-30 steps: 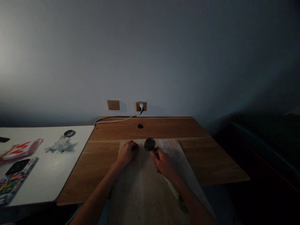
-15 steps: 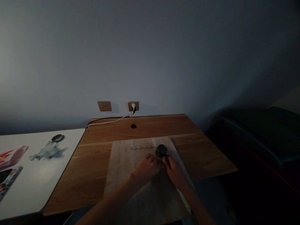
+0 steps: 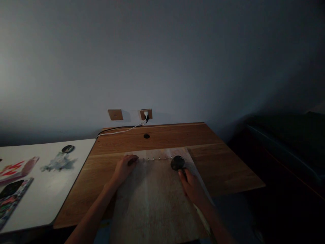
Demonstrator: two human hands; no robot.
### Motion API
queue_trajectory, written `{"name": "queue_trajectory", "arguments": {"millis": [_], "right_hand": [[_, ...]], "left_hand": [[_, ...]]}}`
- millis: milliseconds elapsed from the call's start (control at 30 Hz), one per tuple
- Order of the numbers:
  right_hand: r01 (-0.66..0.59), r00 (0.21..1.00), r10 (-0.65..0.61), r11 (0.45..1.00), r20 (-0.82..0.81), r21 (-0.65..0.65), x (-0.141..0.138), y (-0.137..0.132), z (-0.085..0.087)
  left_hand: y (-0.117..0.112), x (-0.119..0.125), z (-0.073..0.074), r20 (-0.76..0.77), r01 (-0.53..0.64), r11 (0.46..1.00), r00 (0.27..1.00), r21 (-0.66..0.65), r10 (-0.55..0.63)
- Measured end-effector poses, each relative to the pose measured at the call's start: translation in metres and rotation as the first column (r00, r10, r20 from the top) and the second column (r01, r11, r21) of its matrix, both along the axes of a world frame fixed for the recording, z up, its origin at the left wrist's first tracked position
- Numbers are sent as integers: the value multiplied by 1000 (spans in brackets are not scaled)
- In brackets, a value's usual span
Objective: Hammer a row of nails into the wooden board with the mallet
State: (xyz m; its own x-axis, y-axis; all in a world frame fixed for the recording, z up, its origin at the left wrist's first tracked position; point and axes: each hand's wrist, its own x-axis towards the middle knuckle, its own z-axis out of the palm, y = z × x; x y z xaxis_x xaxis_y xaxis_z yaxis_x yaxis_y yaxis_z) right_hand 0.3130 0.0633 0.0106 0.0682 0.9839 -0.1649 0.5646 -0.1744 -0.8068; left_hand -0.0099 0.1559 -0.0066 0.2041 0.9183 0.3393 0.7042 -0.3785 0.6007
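My right hand (image 3: 191,185) is closed around the handle of a tool with a round black head (image 3: 177,162), perhaps a rubber mallet; poor light hides its exact kind. The head is at the right end of a row of small shiny metal pins, probably nails (image 3: 159,158), along the far part of a pale wooden board (image 3: 154,206). At the row's left end, by the board's far left corner, my left hand (image 3: 125,166) has its fingertips pinched together. Whatever they may hold is too small and dark to make out.
Beneath the board is a brown wooden table (image 3: 218,166) with a cable hole (image 3: 146,136). A white table (image 3: 48,200) adjoins on the left, bearing crumpled clear plastic (image 3: 59,162), a round dark item (image 3: 68,148) and printed packages (image 3: 19,169). Cables run to a wall socket (image 3: 146,114).
My left hand has moved left and away from beside the tool to the left end of the pin row. My right hand keeps the tool in nearly the same place. The view has shifted slightly.
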Motion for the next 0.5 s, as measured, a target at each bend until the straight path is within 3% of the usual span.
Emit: {"name": "queue_trajectory", "arguments": {"millis": [500], "right_hand": [[6, 1000, -6, 1000, -7, -18, 0, 0, 0]], "left_hand": [[-2, 1, -10, 98, -56, 998, 993, -42, 60]]}}
